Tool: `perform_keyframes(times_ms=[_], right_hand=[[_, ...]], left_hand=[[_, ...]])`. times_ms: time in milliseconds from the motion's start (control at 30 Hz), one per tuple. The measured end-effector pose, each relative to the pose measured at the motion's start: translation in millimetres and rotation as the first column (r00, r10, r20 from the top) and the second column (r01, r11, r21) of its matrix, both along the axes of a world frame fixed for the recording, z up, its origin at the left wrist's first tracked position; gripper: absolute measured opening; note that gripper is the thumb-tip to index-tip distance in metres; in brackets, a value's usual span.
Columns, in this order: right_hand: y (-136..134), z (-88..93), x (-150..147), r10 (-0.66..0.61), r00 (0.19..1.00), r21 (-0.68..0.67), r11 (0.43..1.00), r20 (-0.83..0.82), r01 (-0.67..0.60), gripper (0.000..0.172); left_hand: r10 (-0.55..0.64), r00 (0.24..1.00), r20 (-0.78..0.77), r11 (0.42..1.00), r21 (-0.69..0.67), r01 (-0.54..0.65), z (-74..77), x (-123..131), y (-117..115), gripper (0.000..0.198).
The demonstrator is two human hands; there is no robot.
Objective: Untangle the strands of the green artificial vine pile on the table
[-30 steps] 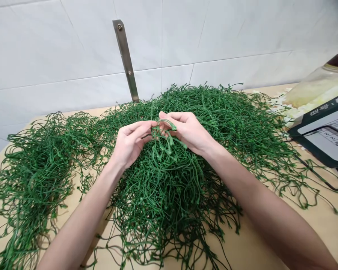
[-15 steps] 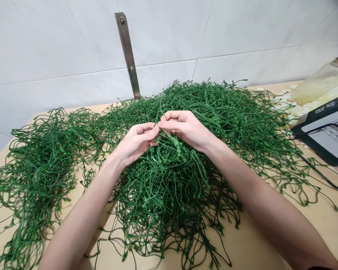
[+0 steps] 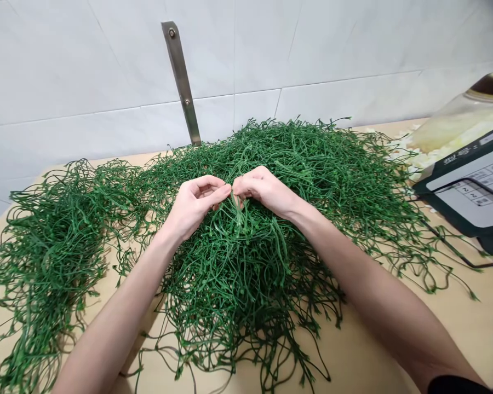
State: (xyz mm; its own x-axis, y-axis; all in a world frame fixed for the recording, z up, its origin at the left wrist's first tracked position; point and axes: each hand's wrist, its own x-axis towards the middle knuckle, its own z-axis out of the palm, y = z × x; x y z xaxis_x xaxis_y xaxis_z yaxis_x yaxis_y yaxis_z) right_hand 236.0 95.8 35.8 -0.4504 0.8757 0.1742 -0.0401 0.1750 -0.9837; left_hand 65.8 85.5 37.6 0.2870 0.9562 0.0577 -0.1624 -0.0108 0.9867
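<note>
A big tangled heap of thin green artificial plant stems [image 3: 246, 273] with small forked tips lies before me. Over its middle, my left hand [image 3: 197, 205] is closed in a pinch, thumb against fingertips. My right hand [image 3: 265, 189] pinches right beside it, the fingertips of both almost meeting. A few lighter green stems [image 3: 240, 216] hang down from between the fingers onto the heap. Exactly where each fingertip grips them is partly hidden.
A looser pile of the same stems [image 3: 53, 257] spreads to the left on the wooden table [image 3: 373, 350]. At right stands a printed box or container [image 3: 476, 186] with a black wire-like frame. A metal bracket [image 3: 181, 82] rises against the tiled wall.
My right hand has turned so its fingers point more downward, and the pinched stems hang straighter. The view has shifted slightly to the right.
</note>
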Motion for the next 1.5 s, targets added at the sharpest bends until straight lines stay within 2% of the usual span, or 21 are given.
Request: perform_keyframes(times_ms=[133,200,433,733,1100,1333,1500], right_hand=[[-4.5,1.5,-3.2,-0.145,0.986,0.104,0.985,0.080,0.136,0.029],[-5.5,1.5,-4.2,-0.175,0.977,0.124,0.979,0.119,0.161,0.030],[-2.2,-1.4,-3.2,-0.047,0.994,0.105,0.994,0.094,0.037,0.029],[-3.8,-2.1,-4.7,-0.031,0.996,0.116,0.993,0.087,0.021,0.027],[-3.8,-1.6,-4.0,0.036,0.997,0.157,0.986,0.065,-0.046,0.026],[-5.0,-2.8,-6.2,0.010,1.000,0.162,0.987,0.018,-0.013,0.025],[-1.3,-7.4,-5.6,0.032,0.999,0.106,0.994,-0.036,-0.028,0.025]], left_hand=[[-0.115,0.989,-0.096,0.993,-0.040,0.111,-3.3,-0.5,1.4,0.032],[-0.176,0.977,-0.118,0.984,-0.057,0.170,-5.1,-1.3,2.2,0.035],[-0.226,0.973,-0.036,0.972,-0.067,0.223,-5.7,-0.7,1.2,0.034],[-0.285,0.954,0.091,0.951,-0.099,0.294,-10.2,-1.4,3.5,0.036],[-0.308,0.940,0.145,0.931,-0.159,0.329,-14.3,-3.2,4.6,0.037],[-0.312,0.932,0.183,0.921,-0.182,0.344,-13.4,-3.0,4.4,0.037],[-0.302,0.932,0.198,0.915,-0.214,0.342,-11.1,-0.7,2.8,0.039]])
